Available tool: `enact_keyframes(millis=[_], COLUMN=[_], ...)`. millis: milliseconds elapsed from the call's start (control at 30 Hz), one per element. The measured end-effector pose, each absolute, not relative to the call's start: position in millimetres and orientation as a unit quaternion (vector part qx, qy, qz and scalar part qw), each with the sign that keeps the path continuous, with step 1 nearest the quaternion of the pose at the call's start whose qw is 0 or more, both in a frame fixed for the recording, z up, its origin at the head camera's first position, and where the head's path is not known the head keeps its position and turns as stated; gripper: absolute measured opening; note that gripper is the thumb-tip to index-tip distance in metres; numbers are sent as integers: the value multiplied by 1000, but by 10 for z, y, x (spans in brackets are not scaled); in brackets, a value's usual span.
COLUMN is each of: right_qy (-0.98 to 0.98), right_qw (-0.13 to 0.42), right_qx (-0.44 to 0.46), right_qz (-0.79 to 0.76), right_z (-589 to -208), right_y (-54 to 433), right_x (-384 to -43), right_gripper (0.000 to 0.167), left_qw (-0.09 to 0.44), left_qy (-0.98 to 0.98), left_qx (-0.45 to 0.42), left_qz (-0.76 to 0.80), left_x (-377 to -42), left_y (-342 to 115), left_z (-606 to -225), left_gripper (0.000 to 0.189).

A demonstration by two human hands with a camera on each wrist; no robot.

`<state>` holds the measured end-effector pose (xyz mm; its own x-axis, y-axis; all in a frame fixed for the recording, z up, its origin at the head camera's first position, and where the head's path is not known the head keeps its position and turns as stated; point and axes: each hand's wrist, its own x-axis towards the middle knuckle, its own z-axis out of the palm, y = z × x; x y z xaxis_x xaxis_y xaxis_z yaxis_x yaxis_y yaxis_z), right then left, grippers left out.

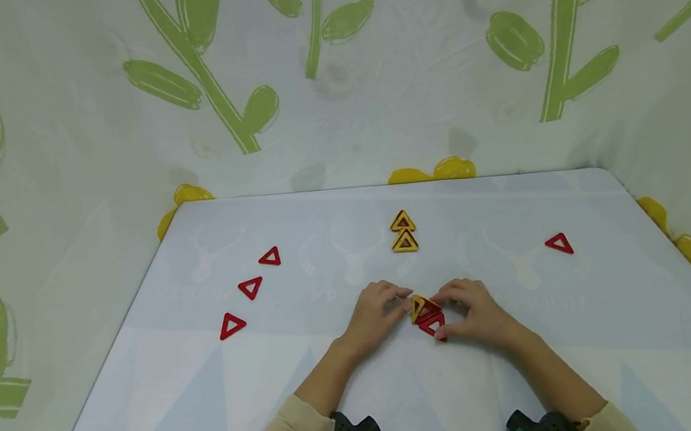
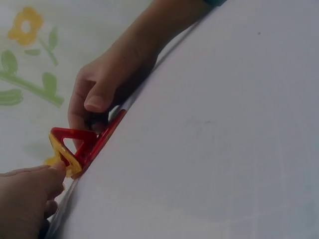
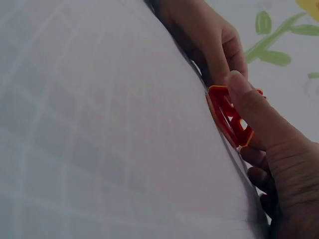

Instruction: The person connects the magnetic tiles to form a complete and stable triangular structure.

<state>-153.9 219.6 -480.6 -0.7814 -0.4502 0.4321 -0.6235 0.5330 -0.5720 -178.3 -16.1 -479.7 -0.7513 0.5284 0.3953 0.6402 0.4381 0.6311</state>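
Near the middle of the table, in the head view, my two hands meet at a small cluster of triangular frame tiles. My left hand (image 1: 376, 314) pinches a yellow triangle tile (image 2: 59, 149) between thumb and finger; this tile stands tilted up. From the other side, my right hand (image 1: 481, 313) grips the red tiles, its thumb on the lower red triangle tile (image 1: 427, 330) and its forefinger at the cluster's upper edge. A red triangle tile (image 2: 75, 133) leans against the yellow one in the left wrist view. Fingers partly hide the cluster in the right wrist view.
Two yellow-edged triangle pieces with red inside, one far (image 1: 404, 228) and one nearer (image 1: 406, 248), lie beyond my hands. Three red triangles (image 1: 250, 281) lie in a slanting row at left. Another red triangle (image 1: 567, 243) lies at right. Patterned fabric (image 1: 409, 96) rises behind the table.
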Motion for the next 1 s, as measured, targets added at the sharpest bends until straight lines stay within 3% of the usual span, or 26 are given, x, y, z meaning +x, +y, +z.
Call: enact_keyframes(millis=[200,367,533,767,1000], right_qy=[-883,-894,-898,-883,-883], right_qw=[94,51,10,33,77], right_qx=[303,279,251,287,264], right_qz=[346,347,361,370,380], right_z=[-4778,-4751,-4724,-4753,-4803], right_y=[2180,2185,2212,2267,2280], right_x=[-1505,-1478,-1479,-1543,-1547], right_gripper=[56,54,48,41,29], left_qw=[31,3,19,32,31], left_qy=[-882,-886,-874,-866,-877], left_qx=[-364,-366,-369,-373,-370], left_qz=[-298,-286,-317,-332,-305], left_x=[-1772,-1782,-1811,-1810,-1791], left_y=[-192,-208,-238,-253,-232], left_z=[-4791,-4784,-4791,-4774,-4745], left_gripper=[35,37,31,33,40])
